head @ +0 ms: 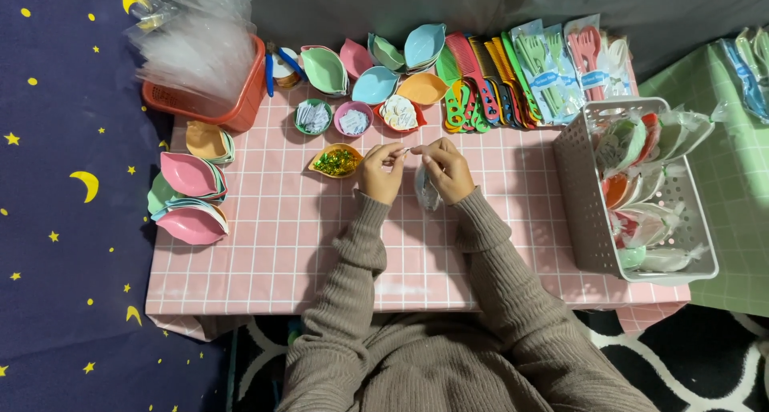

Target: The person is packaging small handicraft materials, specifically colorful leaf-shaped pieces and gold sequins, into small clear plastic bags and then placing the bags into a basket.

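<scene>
1. A low table [264, 276] covered in pink gridded cloth stood on a dark blue, star-and-moon patterned floor covering; the wearer's ribbed brown sleeves entered from the near edge.
2. Left hand [380, 174] and right hand [445, 169] met above the table's middle, fingertips pinched on a thin twist tie [403, 151]; a small clear bag [426, 191] hung under the right hand.
3. Judged step: closing the filled bag. The next move would call for a firm twist while the bag neck stayed gathered.
4. Just left lay a yellow leaf-shaped dish of green-gold pieces [336, 161].
5. Beyond stood small bowls of paper tags [353, 120], pastel leaf dishes, combs [481, 79] and packaged cutlery.
6. A white basket [578, 187] of bagged sets sat right; an orange basket [244, 99] of clear bags, far left.
</scene>
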